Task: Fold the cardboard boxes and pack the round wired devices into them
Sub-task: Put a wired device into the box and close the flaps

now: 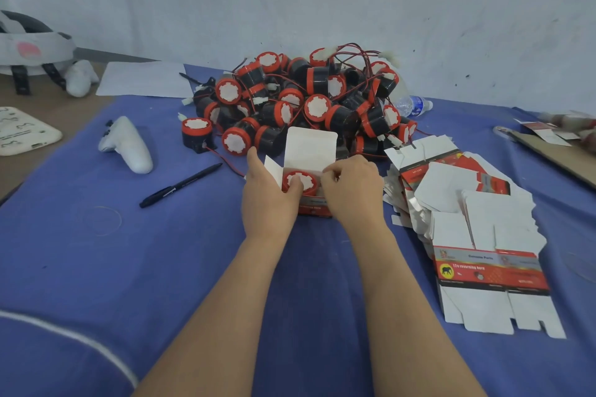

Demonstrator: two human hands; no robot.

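A small red and white cardboard box stands upright on the blue cloth with its top lid flap raised. One round red-and-black wired device sits inside it, white face up. My left hand grips the box's left side, thumb pressing on the device's top. My right hand grips the box's right side, fingers curled at the side flap. Behind the box lies a big pile of round wired devices. A stack of flat unfolded boxes lies to the right.
A black pen and a white controller lie on the left of the blue cloth. A water bottle lies behind the pile. A white sheet and a headset are at far left; cardboard at far right.
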